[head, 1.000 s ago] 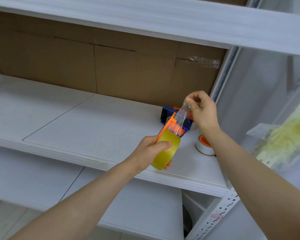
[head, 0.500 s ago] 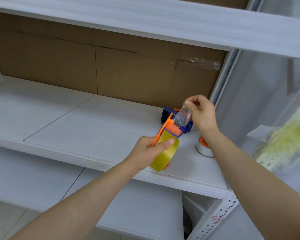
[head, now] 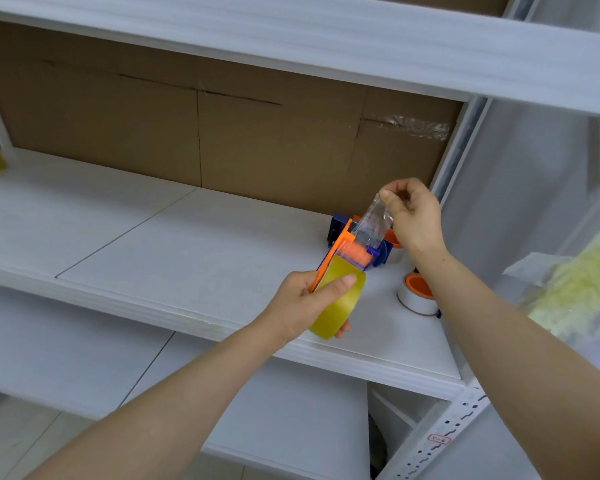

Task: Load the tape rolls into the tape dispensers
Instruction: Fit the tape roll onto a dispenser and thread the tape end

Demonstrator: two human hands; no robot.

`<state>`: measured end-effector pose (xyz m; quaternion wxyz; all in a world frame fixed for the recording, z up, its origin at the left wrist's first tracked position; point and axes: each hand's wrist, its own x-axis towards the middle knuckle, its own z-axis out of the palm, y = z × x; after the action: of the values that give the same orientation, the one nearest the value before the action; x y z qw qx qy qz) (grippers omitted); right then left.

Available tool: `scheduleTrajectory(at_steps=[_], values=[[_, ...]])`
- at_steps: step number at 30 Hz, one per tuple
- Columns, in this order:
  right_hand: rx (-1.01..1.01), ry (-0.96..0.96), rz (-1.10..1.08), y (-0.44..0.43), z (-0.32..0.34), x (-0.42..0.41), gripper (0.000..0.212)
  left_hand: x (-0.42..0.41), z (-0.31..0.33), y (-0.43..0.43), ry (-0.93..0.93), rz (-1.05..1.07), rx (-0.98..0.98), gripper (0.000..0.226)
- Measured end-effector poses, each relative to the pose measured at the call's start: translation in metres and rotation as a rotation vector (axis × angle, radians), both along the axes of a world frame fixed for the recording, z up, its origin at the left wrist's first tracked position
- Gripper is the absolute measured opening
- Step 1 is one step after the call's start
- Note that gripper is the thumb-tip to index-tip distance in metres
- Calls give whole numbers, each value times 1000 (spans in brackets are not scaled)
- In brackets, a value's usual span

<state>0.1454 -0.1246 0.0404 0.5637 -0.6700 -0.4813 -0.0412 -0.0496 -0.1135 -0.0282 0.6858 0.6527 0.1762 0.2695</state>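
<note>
1. Left hand point(head: 302, 306): the fingers and thumb curl round the yellow tape roll point(head: 340, 303). The thumb lies across the roll's outer face.
2. The yellow tape roll sits in the orange dispenser point(head: 341, 244). Both are held in the air above the front part of the white shelf point(head: 187, 244), tilted away from the person.
3. Right hand point(head: 414, 216): the fingertips pinch the free end of the clear tape strip point(head: 374, 220); the other fingers are curled in.
4. The clear tape strip runs from the roll up over the dispenser's orange roller to the right hand, and looks taut.
5. A blue dispenser point(head: 338, 225) stands on the shelf just behind the orange one, near the cardboard back panel point(head: 274, 143). It is partly hidden.
6. A white roll with an orange core point(head: 417, 301) lies flat on the shelf below the right forearm, apart from both hands.
7. A second orange-cored roll point(head: 394, 252) shows beside the blue dispenser, mostly covered by the right wrist.
8. At the right edge, outside the shelf frame, there is a clear bag of yellow-green material point(head: 575, 289), blurred.
</note>
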Motion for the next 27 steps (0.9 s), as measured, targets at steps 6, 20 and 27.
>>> scheduleTrajectory(at_steps=[6,20,27], values=[[21,-69,35,-1,7,-3,8,0,-3,2,12,-37,0,9],[65,84,-59,0,13,12,10,-5,-12,-3,32,-20,9,13],[-48,177,-67,3,13,21,5,-5,-9,-5,-9,45,12,38]])
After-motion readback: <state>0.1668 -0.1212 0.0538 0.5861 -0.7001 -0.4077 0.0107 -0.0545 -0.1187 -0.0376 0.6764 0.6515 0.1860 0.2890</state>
